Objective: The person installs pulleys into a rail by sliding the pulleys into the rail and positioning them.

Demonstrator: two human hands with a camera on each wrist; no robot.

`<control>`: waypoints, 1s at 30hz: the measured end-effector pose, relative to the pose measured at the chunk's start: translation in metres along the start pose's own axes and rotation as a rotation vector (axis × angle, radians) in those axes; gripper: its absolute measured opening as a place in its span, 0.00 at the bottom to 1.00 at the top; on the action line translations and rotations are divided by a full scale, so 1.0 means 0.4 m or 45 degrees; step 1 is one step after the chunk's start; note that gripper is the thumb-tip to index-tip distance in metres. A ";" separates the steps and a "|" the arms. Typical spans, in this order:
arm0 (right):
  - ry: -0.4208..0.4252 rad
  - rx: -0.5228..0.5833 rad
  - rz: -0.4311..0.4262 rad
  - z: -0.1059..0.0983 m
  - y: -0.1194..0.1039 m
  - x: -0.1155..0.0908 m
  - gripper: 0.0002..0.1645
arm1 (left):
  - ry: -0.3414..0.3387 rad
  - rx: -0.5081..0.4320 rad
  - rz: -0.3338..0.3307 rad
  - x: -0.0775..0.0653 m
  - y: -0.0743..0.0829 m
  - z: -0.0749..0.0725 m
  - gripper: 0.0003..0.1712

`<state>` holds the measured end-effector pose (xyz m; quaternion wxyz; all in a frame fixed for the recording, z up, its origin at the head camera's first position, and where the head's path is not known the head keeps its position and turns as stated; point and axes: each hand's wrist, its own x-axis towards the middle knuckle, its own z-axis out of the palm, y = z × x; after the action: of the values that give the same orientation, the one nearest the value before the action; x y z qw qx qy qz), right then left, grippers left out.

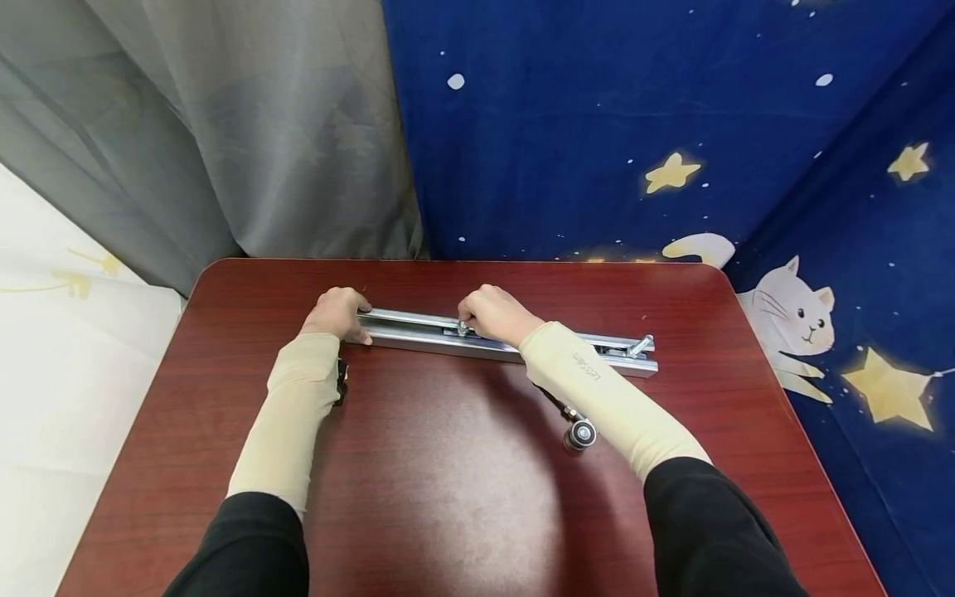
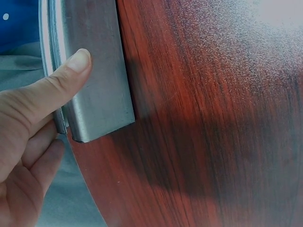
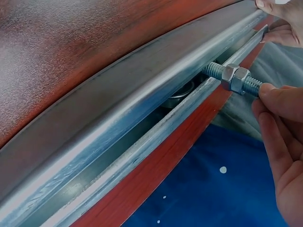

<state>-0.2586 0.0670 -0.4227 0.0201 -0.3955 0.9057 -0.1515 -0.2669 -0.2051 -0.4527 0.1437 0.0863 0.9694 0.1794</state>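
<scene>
A long silver metal channel rail (image 1: 418,338) lies across the far part of the table, its slotted side showing in the right wrist view. My left hand (image 1: 337,313) grips its left end, the thumb (image 2: 79,61) flat on the smooth outer side and the fingers behind. A threaded bolt (image 3: 215,71) with two hex nuts (image 3: 235,78) sticks out of the slot. My right hand (image 1: 496,313) pinches the bolt's free end between thumb and fingers. Inside the slot, beside the bolt, a round metal wheel (image 3: 180,96) shows partly.
Another bolt (image 1: 640,346) slants up from the rail's right end. A roller piece with round wheels (image 1: 579,434) lies on the red-brown table (image 1: 433,497), partly hidden by the right forearm. Grey and blue curtains (image 1: 559,149) hang behind the table's far edge.
</scene>
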 end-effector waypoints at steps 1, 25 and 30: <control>0.003 0.000 -0.005 0.000 0.001 -0.002 0.13 | -0.001 0.000 0.001 0.000 0.000 0.001 0.36; 0.062 -0.006 -0.072 -0.009 0.046 -0.057 0.13 | 0.000 0.010 0.020 0.001 0.001 0.001 0.36; 0.082 -0.008 -0.068 -0.013 0.056 -0.069 0.13 | 0.011 0.018 0.016 0.002 0.000 0.003 0.36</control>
<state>-0.2562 0.1026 -0.4265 -0.0143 -0.4144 0.8955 -0.1616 -0.2673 -0.2046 -0.4541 0.1378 0.0928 0.9706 0.1740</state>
